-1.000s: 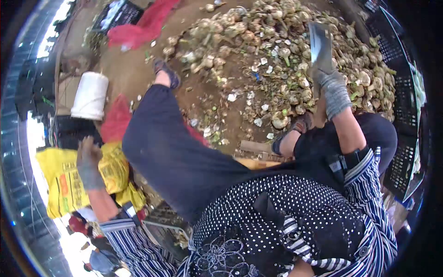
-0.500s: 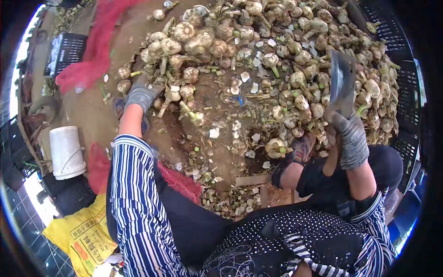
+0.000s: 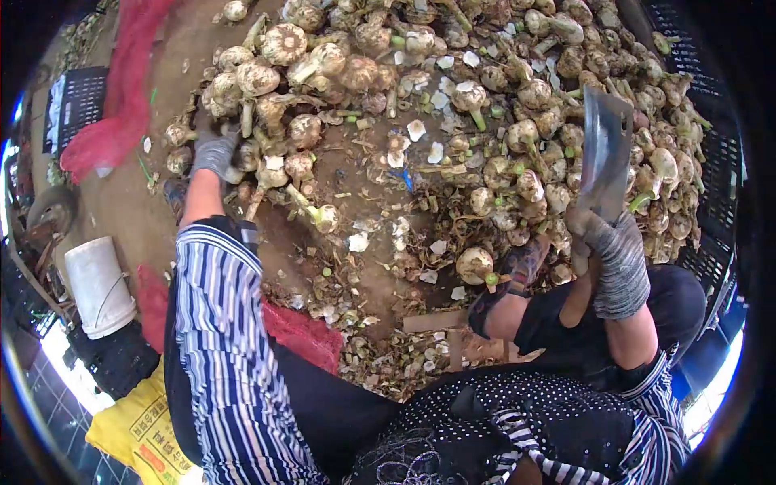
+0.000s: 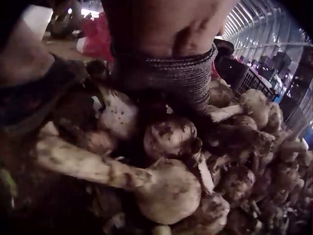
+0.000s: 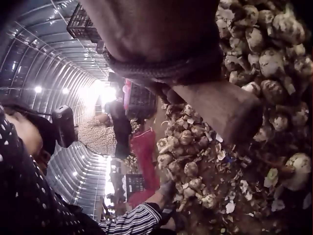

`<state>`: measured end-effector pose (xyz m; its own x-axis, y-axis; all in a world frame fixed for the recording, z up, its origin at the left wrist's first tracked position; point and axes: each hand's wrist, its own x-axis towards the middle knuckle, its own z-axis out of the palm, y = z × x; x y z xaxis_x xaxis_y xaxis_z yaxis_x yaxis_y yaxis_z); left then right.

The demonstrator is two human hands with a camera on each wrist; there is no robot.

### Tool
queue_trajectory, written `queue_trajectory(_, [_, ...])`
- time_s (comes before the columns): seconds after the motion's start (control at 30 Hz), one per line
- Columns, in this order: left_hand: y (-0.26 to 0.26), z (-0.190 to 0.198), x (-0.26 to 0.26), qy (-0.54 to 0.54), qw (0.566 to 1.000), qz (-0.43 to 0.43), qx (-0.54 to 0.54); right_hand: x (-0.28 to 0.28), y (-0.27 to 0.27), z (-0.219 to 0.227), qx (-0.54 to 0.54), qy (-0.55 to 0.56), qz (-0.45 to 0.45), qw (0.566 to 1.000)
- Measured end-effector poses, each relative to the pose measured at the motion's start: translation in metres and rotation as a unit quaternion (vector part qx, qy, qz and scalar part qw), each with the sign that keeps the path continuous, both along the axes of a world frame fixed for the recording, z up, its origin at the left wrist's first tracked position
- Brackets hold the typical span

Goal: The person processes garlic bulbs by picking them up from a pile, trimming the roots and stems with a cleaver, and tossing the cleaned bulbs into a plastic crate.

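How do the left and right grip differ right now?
The right grip curls round the handle of the cleaver; the left grip shows no tool, though whether it holds a bulb is too dark to tell. The left grip is down among the garlic; the right grip is beside the right knee. Both have grey knit coverings at the wrist.

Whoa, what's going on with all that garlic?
A person is sitting by a big heap of garlic bulbs. Their right hand grips a cleaver. Their gloved left hand is down among bulbs at the heap's left end; its fingers are too hidden to tell whether it holds one. Scraps of peel lie on the ground.
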<state>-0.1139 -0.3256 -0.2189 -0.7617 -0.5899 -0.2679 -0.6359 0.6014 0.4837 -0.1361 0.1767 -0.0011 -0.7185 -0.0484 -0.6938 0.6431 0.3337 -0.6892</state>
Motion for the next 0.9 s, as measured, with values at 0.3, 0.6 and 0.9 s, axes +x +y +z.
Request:
queue_trajectory(0.3, [0.177,0.052,0.025,-0.265,0.956,-0.115,-0.045,0.013,0.016,0.017,-0.036,0.030,-0.020,0.999])
queue_trajectory(0.6, [0.112,0.148,-0.009,-0.038,0.987,-0.023,0.156,0.020,0.032,0.031,-0.049,-0.007,0.004,0.999])
queue_trajectory(0.9, [-0.004,0.051,-0.091,-0.150,0.987,0.046,-0.034,0.002,0.007,0.012,-0.005,-0.033,-0.016,0.999])
